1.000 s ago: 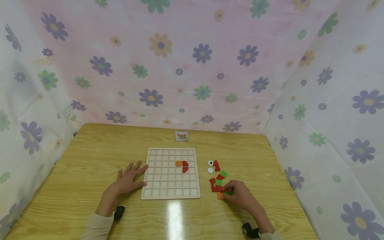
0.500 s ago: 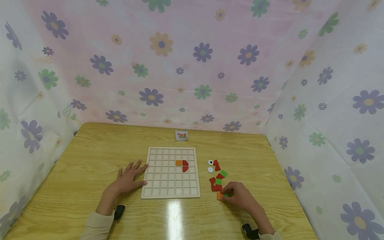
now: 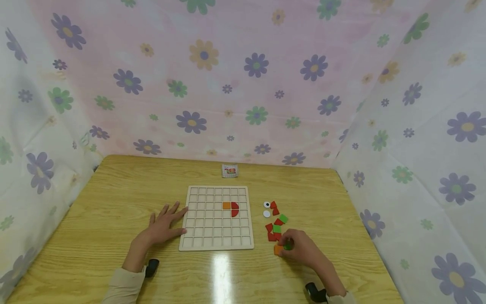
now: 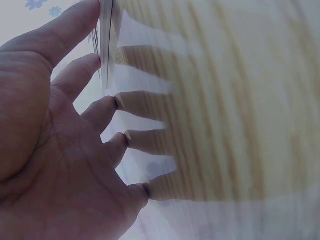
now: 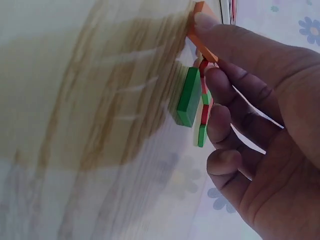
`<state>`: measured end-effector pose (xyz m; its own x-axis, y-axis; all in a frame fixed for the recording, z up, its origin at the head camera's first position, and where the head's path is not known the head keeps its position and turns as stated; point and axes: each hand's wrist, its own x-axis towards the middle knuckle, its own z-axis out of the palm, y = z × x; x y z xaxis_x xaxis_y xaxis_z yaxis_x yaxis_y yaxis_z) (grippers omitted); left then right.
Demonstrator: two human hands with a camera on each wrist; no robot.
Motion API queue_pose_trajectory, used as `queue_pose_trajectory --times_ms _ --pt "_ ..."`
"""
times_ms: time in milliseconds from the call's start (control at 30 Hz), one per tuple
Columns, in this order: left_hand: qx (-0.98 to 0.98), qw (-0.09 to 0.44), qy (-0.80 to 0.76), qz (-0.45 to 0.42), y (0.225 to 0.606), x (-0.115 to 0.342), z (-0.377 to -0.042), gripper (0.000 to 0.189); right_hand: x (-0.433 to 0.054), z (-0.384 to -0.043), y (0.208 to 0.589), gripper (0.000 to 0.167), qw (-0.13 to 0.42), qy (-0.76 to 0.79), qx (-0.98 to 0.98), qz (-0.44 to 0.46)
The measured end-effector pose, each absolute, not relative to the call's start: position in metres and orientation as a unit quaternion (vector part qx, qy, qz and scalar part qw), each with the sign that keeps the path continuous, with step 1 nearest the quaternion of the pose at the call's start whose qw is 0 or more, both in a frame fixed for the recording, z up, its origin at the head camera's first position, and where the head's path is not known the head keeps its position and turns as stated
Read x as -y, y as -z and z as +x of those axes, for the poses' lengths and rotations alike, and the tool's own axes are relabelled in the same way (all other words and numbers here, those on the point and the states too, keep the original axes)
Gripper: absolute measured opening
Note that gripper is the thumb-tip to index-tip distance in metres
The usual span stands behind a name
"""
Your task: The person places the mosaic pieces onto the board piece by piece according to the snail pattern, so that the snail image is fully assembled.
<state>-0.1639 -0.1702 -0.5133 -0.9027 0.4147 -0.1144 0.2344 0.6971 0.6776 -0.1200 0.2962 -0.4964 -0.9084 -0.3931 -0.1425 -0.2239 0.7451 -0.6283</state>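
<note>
Change over the last second is small and all on the right: the right hand (image 3: 303,249) has drawn the orange tile (image 3: 278,250) slightly toward the person, so a gap now shows between it and the loose red pieces (image 3: 271,237) it sat against. It is pinched between thumb and fingers, thumb on its face in the right wrist view; forefinger mostly hidden. There the tile looks tilted compared with the green tile (image 5: 188,97) just beside it; can't tell if it's fully clear of the counter (image 3: 125,190). So the tile is in grip but well apart from the board (image 3: 206,232), to its right and near the person's side. Board contents haven't changed: an orange square (image 3: 226,205) in one cell, two red quarter-rounds (image 3: 235,213) stacked one below the other just right of it, the upper one in the square's own row. For the work in hand, that reads as picking up, with no new cell filled. Left hand (image 3: 161,228) hasn't moved: fingers spread wide, holding nothing, thumb and forefinger touching the board's left edge, probably steadying it. Loose pile otherwise as it was: more green tiles (image 3: 276,229), white discs (image 3: 266,214) at the far end, one with a black dot. Picture card (image 3: 229,171) lies beyond the board, same place.
</note>
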Motion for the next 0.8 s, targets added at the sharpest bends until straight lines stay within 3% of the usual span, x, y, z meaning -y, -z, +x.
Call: queue_pose_trajectory --times_ms 333,800 --pt "-0.912 0.134 -0.347 0.176 0.510 0.169 -0.164 0.073 -0.289 -0.120 0.493 0.008 0.153 0.372 -0.897 -0.185" --pt "-0.914 0.134 -0.339 0.175 0.508 0.169 -0.161 0.073 -0.261 -0.119 0.510 0.017 0.077 0.522 -0.841 -0.120"
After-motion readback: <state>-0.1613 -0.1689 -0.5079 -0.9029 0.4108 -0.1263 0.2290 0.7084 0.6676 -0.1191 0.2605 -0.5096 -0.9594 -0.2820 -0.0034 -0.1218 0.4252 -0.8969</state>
